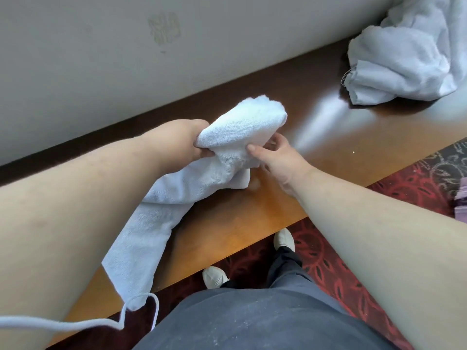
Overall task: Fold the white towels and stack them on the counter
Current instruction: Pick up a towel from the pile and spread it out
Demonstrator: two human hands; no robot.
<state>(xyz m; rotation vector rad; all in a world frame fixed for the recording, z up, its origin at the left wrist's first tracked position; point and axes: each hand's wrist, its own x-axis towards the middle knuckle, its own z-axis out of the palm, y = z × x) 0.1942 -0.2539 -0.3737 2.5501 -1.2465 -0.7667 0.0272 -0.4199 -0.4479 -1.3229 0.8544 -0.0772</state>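
A white towel [177, 188] is bunched above the brown wooden counter [316, 127], its long tail draping over the front edge. My left hand [187, 140] grips the towel's upper bunch from the left. My right hand [275, 155] pinches a fold of the same towel with thumb and fingers on its right side. A crumpled pile of white towels [409, 51] lies at the counter's far right.
A grey wall [126, 59] runs along the back of the counter. Below the counter's front edge are a red patterned carpet [341, 269] and my feet in white shoes [284, 239]. A white cord [75, 324] hangs at lower left.
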